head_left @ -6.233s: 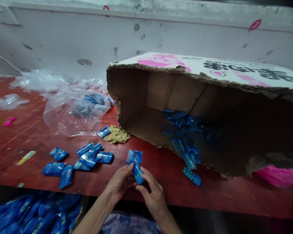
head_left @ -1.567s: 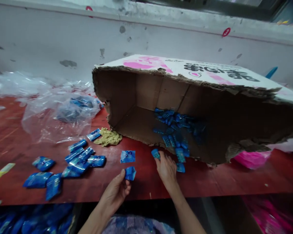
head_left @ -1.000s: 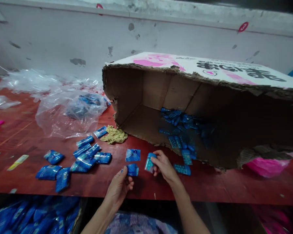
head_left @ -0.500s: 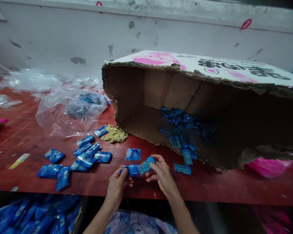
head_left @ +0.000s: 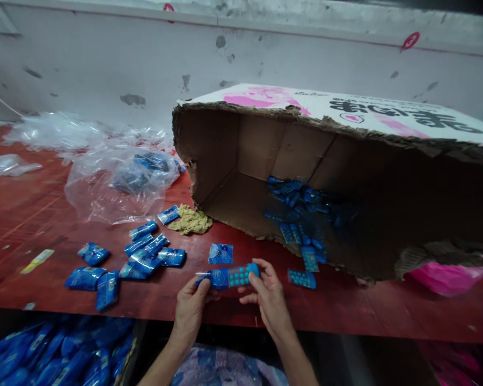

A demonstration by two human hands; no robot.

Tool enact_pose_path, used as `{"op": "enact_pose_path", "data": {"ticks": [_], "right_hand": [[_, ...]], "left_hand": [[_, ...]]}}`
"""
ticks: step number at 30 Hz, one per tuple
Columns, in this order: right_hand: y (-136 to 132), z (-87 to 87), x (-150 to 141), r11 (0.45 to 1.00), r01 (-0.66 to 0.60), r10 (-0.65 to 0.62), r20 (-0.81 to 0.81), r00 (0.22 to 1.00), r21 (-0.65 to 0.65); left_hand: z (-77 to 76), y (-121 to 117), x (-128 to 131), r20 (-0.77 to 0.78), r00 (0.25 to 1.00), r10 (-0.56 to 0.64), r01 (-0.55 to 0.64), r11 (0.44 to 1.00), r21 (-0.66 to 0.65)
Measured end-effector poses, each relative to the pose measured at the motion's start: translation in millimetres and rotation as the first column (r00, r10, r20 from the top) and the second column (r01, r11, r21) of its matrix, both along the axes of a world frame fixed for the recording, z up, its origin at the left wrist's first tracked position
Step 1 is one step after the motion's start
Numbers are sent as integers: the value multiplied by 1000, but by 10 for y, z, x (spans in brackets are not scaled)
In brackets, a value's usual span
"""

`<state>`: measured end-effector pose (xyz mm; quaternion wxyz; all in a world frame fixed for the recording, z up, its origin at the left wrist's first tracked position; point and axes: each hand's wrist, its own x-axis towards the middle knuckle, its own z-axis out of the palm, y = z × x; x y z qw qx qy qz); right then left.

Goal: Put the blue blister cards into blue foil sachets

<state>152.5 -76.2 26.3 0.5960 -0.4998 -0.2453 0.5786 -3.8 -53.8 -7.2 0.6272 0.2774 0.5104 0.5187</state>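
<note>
My left hand point(head_left: 191, 305) pinches a small blue plastic packet point(head_left: 213, 279) by its left end, just above the red table's point(head_left: 346, 313) near edge. My right hand point(head_left: 268, 292) grips a blue studded piece point(head_left: 241, 275) whose left end meets the packet's open end. Another flat blue packet point(head_left: 220, 253) lies on the table just beyond my hands. More blue studded pieces point(head_left: 301, 279) lie to the right and inside a torn cardboard box point(head_left: 233, 161) lying on its side.
Several filled blue packets point(head_left: 145, 257) are scattered at the left. A crumpled tan cloth point(head_left: 192, 220) and clear plastic bags point(head_left: 116, 182) lie further back. A bin of blue packets point(head_left: 48, 354) sits below the table edge. Pink plastic point(head_left: 446, 279) shows at right.
My right hand took a studded piece from near the box and brought it to the packet held in my left hand; the piece now lies level against the packet's opening.
</note>
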Motion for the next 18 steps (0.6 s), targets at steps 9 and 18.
{"op": "enact_pose_path", "data": {"ticks": [9,18], "right_hand": [[-73,-54,-29,1000,2,-3,29,1000,25],[-126,-42,-103,991,118,-122,60,991,65]], "left_hand": [[83,-11,21,94,995,31,-28,999,-24],[277,-25,102,187,980,74,-44,986,-158]]}}
